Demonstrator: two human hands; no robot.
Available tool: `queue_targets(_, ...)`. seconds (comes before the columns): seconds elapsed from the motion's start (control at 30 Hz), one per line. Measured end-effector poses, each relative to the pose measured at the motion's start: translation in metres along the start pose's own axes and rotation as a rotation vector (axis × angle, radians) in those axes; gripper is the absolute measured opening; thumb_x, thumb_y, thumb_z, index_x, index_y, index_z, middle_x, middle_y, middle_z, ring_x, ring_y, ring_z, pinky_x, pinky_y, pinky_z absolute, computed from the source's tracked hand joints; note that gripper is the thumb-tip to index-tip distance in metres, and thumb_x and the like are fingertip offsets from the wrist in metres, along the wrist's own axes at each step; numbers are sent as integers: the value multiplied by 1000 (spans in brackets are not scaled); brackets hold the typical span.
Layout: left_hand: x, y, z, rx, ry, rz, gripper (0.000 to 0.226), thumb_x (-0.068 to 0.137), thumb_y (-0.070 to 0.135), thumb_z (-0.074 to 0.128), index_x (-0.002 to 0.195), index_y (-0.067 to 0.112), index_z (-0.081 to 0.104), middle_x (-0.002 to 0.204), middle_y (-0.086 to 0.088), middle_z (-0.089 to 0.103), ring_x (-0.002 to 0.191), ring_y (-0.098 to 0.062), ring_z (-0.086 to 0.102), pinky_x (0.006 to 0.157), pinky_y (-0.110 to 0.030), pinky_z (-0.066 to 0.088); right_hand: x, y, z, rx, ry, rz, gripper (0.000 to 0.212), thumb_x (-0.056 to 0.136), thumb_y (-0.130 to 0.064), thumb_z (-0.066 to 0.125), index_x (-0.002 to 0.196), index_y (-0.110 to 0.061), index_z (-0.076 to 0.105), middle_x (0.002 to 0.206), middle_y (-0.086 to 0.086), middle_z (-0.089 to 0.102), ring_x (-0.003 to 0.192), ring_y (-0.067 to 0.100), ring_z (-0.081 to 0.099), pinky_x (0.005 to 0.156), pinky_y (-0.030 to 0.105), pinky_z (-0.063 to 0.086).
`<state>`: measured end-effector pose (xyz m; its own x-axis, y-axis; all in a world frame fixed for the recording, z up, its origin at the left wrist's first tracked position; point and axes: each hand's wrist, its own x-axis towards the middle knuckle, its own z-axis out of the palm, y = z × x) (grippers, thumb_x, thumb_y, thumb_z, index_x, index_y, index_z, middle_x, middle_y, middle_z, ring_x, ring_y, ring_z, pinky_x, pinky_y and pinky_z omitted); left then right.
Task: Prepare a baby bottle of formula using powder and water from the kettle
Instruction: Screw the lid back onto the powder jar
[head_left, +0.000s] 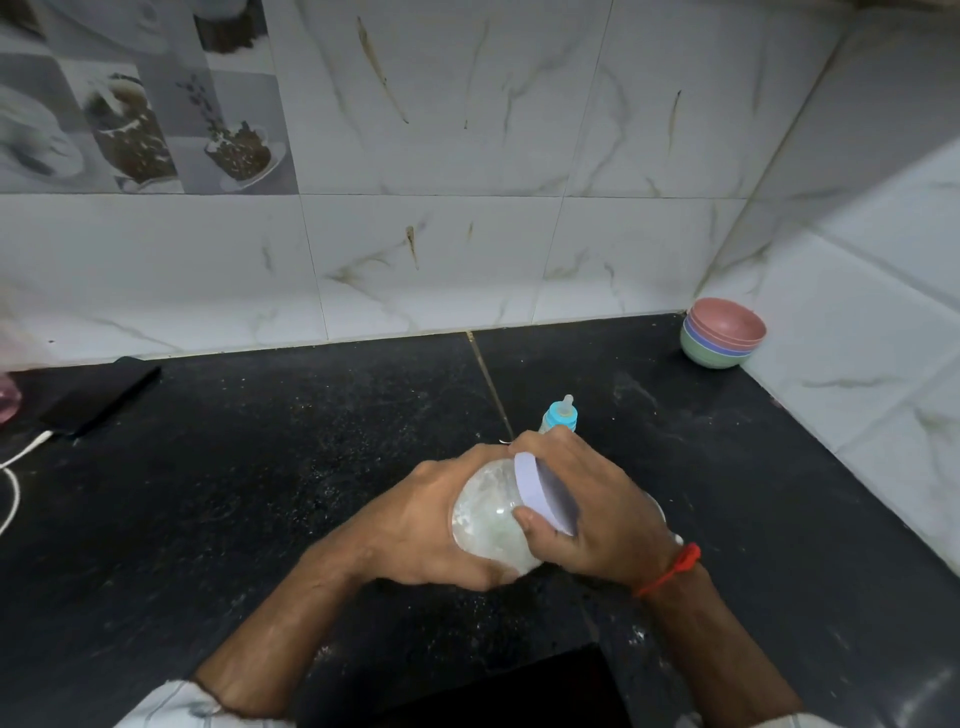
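Observation:
I hold a clear jar with white powder clinging to its inside, tilted above the black counter. My left hand wraps round the jar's body. My right hand grips its lilac lid, thumb on the near rim. Just behind my right hand stands a baby bottle with a blue collar and a clear teat; its lower part is hidden by my fingers. No kettle is in view.
A stack of coloured bowls sits in the back right corner against the tiled walls. A black phone with a white cable lies at the far left, next to a pink object at the edge.

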<state>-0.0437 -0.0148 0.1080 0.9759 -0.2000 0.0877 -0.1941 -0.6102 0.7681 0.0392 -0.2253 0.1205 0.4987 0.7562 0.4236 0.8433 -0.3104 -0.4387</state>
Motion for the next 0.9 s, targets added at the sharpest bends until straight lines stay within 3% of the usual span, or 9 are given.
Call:
queue_targets(0.13, -7, -7, 5, -93, 5, -11, 93, 66, 40, 94, 143, 43, 43, 125, 18, 64, 112, -8, 67, 86, -34, 62, 11, -4, -29, 154, -260, 35, 62, 92, -54, 64, 147, -42, 39, 141, -11, 51, 130, 10, 49, 107, 33, 46)
queue_targets(0.27, -8, -6, 5, -102, 14, 14, 97, 66, 40, 94, 145, 45, 39, 128, 21, 62, 116, -7, 66, 88, -31, 62, 16, -8, -46, 123, -440, 48, 74, 92, -60, 60, 155, -51, 22, 157, -12, 41, 145, 10, 37, 119, 44, 37)
queue_targets(0.4, -8, -3, 6, -87, 6, 13, 96, 65, 44, 94, 145, 43, 41, 125, 19, 64, 112, -8, 67, 85, -32, 62, 17, -14, -48, 67, -431, 39, 74, 90, -55, 69, 154, -34, 38, 153, -15, 48, 140, 2, 42, 117, 29, 38)
queue_targets(0.53, -8, 3, 6, -91, 9, -11, 101, 64, 50, 93, 145, 50, 34, 129, 22, 60, 115, -6, 65, 87, -33, 62, 20, -20, -46, 0, -320, 102, 73, 81, -60, 75, 144, -28, 53, 141, -14, 60, 125, 0, 51, 103, 6, 35)
queue_targets(0.77, -12, 13, 4, 52, -22, -54, 127, 66, 51, 89, 153, 58, -4, 126, 21, 59, 103, -7, 66, 81, -32, 63, 16, -28, -27, -95, -249, 198, 78, 81, -74, 58, 137, -21, 60, 122, -2, 73, 108, 15, 66, 92, 26, 53)
queue_targets(0.9, -11, 15, 2, 46, -10, -47, 132, 67, 49, 89, 155, 57, -9, 131, 21, 58, 102, -8, 66, 84, -34, 62, 14, -26, -34, 4, -292, 205, 69, 89, -63, 64, 147, -27, 51, 133, -2, 67, 119, 16, 59, 104, 39, 49)
